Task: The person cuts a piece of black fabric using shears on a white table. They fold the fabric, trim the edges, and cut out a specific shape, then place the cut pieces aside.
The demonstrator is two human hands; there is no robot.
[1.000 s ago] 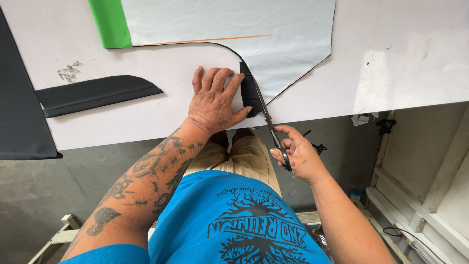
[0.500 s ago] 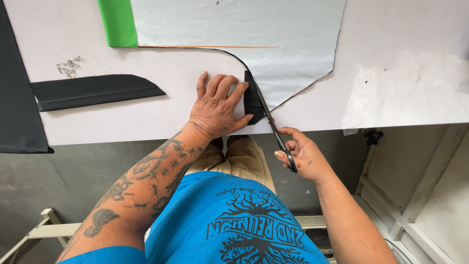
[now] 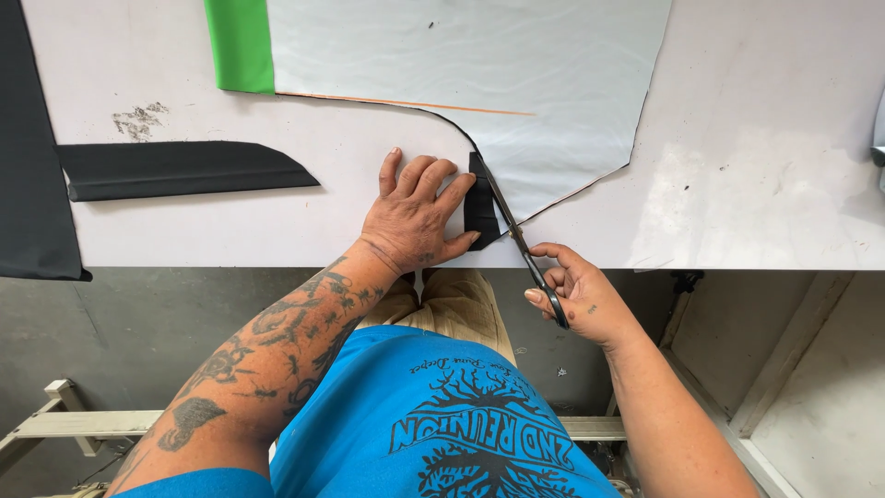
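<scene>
Cutting grey sheet (image 3: 516,83): right hand (image 3: 576,290) grips scissors (image 3: 516,235), left hand (image 3: 415,217) flat.

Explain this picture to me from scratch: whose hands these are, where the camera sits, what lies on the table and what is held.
There is no machine here, only a person working with two bare hands. The camera is worn on that person's head and looks down, so you see their own arms and blue shirt. The left hand lies flat on the white table, fingers spread, beside a small black flap of material. The right hand holds black scissors, whose blades point up along the edge of a large pale grey sheet with a green strip. Farther left lie a long black curved piece and a dark panel at the table's edge.
</scene>
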